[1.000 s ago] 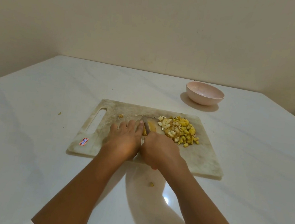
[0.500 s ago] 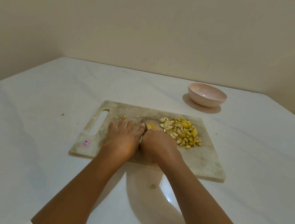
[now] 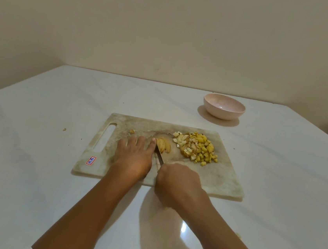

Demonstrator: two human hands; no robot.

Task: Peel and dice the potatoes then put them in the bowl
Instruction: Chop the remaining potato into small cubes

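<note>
Where the glossy white table (image 3: pixel 33 150) meets a bare beige wall (image 3: pixel 169 32), a pink bowl (image 3: pixel 223 108) sits beyond the stained cutting board (image 3: pixel 224 176). On the board diced potato (image 3: pixel 197 148) is heaped at right; the left hand (image 3: pixel 135 156) lies flat, fingertip touching the potato slices (image 3: pixel 164 146), and the right hand (image 3: pixel 179 181) clenches a knife (image 3: pixel 160 157) beside them.

We see the right hand (image 3: pixel 179 179) now drawn back toward the near edge of the worn beige rectangular cutting board (image 3: pixel 224 178), apart from the left hand (image 3: pixel 133 155) it touched before. That uncovers the thin dark-bladed knife (image 3: pixel 160 155) it grips and more of the sliced yellow-brown potato piece (image 3: pixel 164 146). The left hand's fingers now lie straighter, with the index tip beside that piece.
</note>
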